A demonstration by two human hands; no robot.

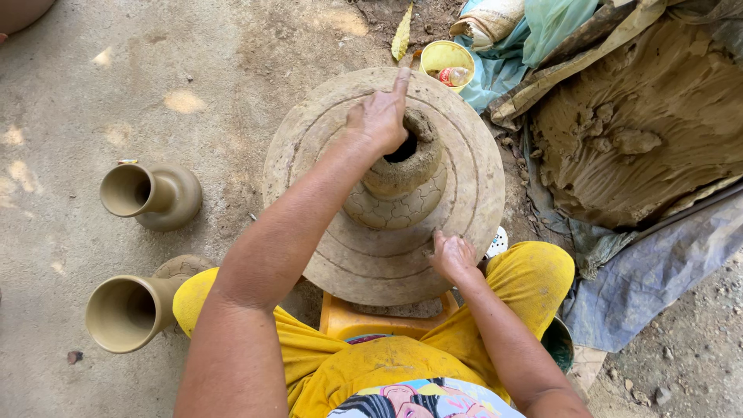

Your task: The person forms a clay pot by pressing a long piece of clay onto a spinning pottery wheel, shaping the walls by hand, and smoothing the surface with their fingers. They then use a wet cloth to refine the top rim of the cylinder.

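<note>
Here, left hand grip curled over rim of wet clay vessel, forefinger extended, shaping mouth. Right hand grip spread flat on wheel disc edge below vessel, likely steadying. Finished vases far left on floor.

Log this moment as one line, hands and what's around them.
left hand: on rim of clay pot | right hand: on edge of round wheel | nearby: two clay vases, yellow bowl, clay heap
</note>
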